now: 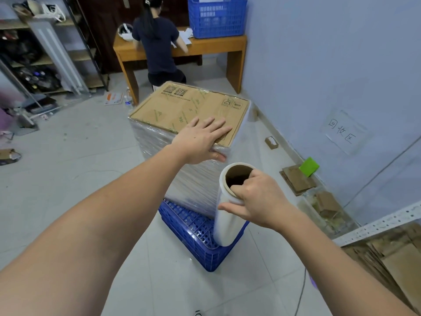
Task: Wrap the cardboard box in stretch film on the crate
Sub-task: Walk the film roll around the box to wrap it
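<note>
Right hand (255, 197): I see it gripping the roll (230, 208), thumb inside the core.
Crate (200, 233): blue, under the box.
Left hand (200, 137): flat, fingers spread on the box (189, 110) top, thumb on the filmed side.

Green "SEAL" repeats on the clear tape across the brown cardboard box (189, 110), while the white paper sheet (344, 132) on the pale wall reads "回收区".

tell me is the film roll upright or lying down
Upright: the film roll stands on end, its open cardboard core facing up, held near the top by the right hand beside the crate.
</note>
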The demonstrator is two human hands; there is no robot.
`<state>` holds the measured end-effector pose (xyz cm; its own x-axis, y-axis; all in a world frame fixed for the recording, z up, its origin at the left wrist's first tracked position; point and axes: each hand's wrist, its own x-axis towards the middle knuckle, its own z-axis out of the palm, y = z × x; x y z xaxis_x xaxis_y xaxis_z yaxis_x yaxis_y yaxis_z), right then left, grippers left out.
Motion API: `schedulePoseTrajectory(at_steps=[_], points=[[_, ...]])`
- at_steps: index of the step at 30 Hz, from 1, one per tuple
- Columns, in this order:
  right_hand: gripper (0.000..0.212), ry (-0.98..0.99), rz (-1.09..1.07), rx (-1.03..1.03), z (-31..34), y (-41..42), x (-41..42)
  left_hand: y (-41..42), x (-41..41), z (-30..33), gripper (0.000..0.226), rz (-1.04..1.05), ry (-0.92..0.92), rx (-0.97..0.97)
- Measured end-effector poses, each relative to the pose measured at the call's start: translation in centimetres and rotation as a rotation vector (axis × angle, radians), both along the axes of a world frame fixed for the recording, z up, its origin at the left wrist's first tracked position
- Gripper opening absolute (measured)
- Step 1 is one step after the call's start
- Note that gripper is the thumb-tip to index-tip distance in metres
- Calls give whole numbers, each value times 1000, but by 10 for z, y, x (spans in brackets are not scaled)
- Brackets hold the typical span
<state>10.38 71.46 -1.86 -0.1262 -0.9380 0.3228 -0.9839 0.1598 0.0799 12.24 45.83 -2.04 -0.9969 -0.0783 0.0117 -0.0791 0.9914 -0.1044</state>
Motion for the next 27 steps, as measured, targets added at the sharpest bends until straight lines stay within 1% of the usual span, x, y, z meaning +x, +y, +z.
schedulePoseTrajectory(at_steps=[3,6,10,11,14,16,19,22,25,27], points=[[50,-34,-44,9,-2,7,-1,0,-1,1,102,0,-15,4],[42,-73,-137,30,1,7,4,-1,-1,1,101,-2,-4,16],[35,-119,-251,140,10,8,21,0,-2,3,100,0,-2,16],[39,-130,-307,175,13,6,25,1,-1,3,101,-1,0,16],[60,-109,-462,231,24,-9,33,1,0,5,102,4,-8,12],[63,-113,-508,266,27,-17,34,0,1,7,102,0,-6,22],[54,-146,-550,282,27,-23,40,-1,1,5,101,-32,29,36],[44,-229,-642,285,27,-29,47,-7,1,3,104,-55,25,50],[30,-299,-800,269,31,-34,52,-13,-2,8,109,-107,2,110],[24,-323,-921,239,32,-38,60,-22,-2,12,111,-188,-46,160]])
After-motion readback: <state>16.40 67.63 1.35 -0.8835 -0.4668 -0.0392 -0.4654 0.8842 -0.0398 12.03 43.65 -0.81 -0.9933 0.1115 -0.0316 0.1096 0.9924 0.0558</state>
